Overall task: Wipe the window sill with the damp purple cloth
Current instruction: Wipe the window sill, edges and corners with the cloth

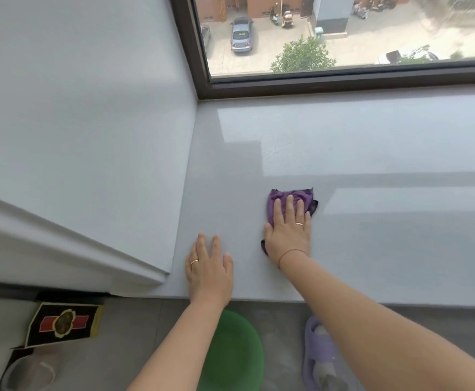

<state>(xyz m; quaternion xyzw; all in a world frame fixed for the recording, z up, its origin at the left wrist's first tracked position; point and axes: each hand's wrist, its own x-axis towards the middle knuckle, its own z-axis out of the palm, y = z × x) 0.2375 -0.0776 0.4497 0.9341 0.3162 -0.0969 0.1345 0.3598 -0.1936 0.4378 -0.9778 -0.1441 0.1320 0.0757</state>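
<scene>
The purple cloth (pixel 281 198) lies flat on the wide grey window sill (pixel 372 221), near its middle. My right hand (pixel 288 230) presses down on the cloth with fingers spread, covering most of it; purple fabric shows beyond the fingertips and a dark corner sticks out by the wrist. My left hand (pixel 208 270) rests flat and empty on the sill near its front edge, to the left of the cloth, fingers slightly apart.
A grey side wall (pixel 89 136) bounds the sill on the left. The dark window frame (pixel 343 80) runs along the back. Below the sill's front edge are a green round stool (pixel 239 354), a lilac slipper (pixel 319 359) and a black patterned box (pixel 64 324).
</scene>
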